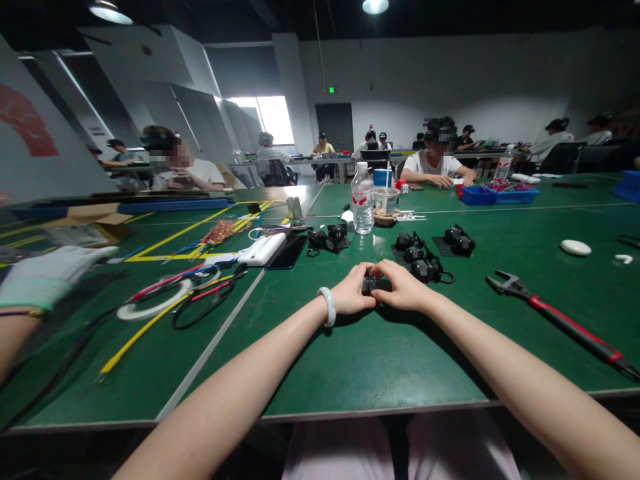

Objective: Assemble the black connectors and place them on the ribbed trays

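Between my two hands, low over the green table (350, 373), is a small black part (376, 288) with a flat base, its exact kind unclear. My left hand (353, 291), below a pale bangle (327, 307), grips it from the left. My right hand (400, 287) has thumb and fingers closed on its right side. Just beyond lie several similar black parts (419, 257), with more to the right (456, 241) and another group of black pieces (330, 238) to the left. Parts of the held piece are hidden by my fingers.
A large red-handled wrench (570, 325) lies at right, near a white oval object (575, 248). A water bottle (363, 200) and a plastic cup (387, 200) stand ahead. Cables (145, 323) and a co-worker's gloved hand (47, 277) are at left. Other people sit farther back.
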### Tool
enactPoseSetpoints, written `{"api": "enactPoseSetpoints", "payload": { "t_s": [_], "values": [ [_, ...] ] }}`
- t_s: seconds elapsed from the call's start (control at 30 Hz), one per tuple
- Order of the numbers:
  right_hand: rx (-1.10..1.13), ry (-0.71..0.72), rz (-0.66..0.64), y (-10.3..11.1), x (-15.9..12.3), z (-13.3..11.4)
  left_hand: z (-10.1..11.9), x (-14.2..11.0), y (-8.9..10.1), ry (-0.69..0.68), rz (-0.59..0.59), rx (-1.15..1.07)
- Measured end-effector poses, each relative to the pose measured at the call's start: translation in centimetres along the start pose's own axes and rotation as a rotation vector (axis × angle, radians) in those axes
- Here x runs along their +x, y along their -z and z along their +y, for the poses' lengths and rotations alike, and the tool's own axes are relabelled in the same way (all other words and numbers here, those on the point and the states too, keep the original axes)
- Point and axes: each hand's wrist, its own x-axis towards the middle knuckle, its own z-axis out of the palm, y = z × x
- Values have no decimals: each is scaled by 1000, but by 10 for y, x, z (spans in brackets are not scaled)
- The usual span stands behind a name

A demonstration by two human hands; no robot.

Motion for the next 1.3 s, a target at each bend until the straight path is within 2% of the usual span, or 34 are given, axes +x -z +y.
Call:
{"api": "enactPoseSetpoints", "payload": {
  "t_s": [0.33, 0.57, 1.3],
  "values": [
    [-6, 3, -6, 1, 0, -1, 0, 2, -1, 27, 5, -14],
    [-16, 10, -3, 1, 1, -1, -3, 1, -3, -6, 14, 2],
    [69, 17, 5, -3, 0, 4, -10, 1, -5, -4, 0, 4]
  ]
}}
